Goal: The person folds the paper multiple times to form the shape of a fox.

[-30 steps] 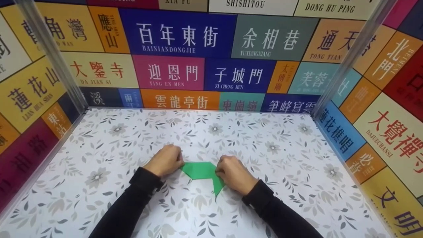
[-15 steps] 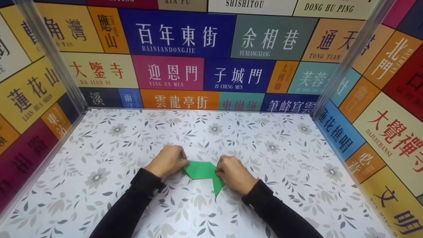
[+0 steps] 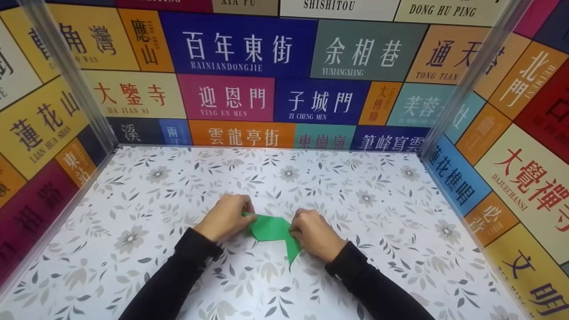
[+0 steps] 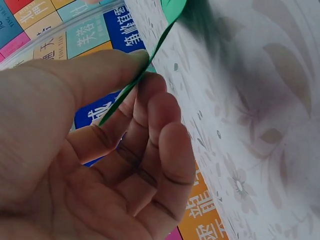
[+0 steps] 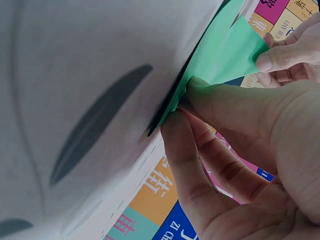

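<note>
A folded piece of green paper [image 3: 269,229] lies between the two hands near the middle of the table, with a pointed flap hanging toward the near side at its right end. My left hand [image 3: 227,217] pinches its left end between thumb and fingers. In the left wrist view the paper's thin edge [image 4: 161,42] runs between thumb and index finger, slightly off the table. My right hand [image 3: 314,233] pinches the right end, where the flap bends down. The right wrist view has the green paper [image 5: 230,52] stretching from the right thumb across to the left one.
The white table [image 3: 284,284] has a grey leaf and flower print. Walls of coloured sign panels [image 3: 240,49] enclose it at the back and on both sides. Clear corner strips [image 3: 466,80] stand where the walls meet.
My left hand has shifted slightly right and taken the paper's left end further in, with that end raised and bent a little. The right hand has stayed in place.
</note>
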`<state>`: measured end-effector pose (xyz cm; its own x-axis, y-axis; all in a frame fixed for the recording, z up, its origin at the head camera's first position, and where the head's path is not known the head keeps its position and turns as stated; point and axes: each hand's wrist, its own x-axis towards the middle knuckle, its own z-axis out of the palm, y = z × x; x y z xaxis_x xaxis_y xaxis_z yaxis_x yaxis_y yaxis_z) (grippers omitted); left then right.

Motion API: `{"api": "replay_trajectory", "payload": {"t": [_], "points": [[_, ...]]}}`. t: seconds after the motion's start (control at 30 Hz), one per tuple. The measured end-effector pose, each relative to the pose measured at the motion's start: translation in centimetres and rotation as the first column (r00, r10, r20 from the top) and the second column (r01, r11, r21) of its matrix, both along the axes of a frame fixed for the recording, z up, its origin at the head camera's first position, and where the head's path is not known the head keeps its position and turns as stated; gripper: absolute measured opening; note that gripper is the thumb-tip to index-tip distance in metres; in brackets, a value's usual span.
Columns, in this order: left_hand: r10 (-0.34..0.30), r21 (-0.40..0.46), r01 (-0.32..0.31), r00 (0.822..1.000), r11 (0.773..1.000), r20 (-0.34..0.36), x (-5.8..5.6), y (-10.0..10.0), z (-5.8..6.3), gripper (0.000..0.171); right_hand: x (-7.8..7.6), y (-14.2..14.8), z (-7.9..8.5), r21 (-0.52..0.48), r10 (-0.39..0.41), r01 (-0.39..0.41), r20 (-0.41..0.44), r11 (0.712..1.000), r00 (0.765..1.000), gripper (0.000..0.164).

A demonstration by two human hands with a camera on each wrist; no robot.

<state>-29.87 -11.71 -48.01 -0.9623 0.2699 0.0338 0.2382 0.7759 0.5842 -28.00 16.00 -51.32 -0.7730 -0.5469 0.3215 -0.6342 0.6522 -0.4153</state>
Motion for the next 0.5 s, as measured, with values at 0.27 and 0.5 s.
{"api": "replay_trajectory", "payload": {"t": [0.27, 0.5], "points": [[-0.035, 0.01, 0.036, 0.997, 0.999, -0.072, 0.8, 0.5, 0.5, 0.011, -0.1, 0.0, -0.1, -0.005, 0.011, -0.011, -0.012, 1.0, 1.0, 0.013], [-0.063, -0.012, 0.062, 0.991, 0.998, -0.119, 1.5, 1.2, 0.7, 0.012, 0.0, -0.1, 0.1, 0.008, 0.004, -0.004, -0.005, 1.0, 1.0, 0.011]]}}
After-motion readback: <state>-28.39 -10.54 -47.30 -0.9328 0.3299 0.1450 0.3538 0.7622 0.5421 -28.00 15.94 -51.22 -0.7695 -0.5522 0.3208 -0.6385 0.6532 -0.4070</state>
